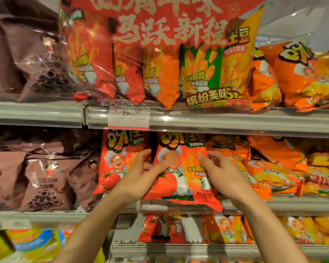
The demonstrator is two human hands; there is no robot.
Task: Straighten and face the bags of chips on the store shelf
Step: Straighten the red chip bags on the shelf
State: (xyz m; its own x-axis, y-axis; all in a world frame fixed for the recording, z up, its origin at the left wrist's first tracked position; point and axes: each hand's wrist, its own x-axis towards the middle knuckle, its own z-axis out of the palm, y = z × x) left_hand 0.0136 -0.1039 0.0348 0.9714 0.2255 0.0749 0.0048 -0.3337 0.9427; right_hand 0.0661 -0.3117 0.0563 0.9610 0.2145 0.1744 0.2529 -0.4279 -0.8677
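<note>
Middle shelf (273, 205), centre: red tomato chip bag (179, 179) leaning out, bottom edge overhanging the rail. Left hand (139, 179) holding bag's left edge, thumb lying across the front; right hand (222, 173) touching right edge, fingers loosely curled, grip not closed. Advisable: pushing bottom back evenly from both sides, keeping face forward and upright. Crowding left: second red bag (118, 164), just beside. Crowding right: slumped orange bags (273, 171). Above: price tag (128, 117).
</note>
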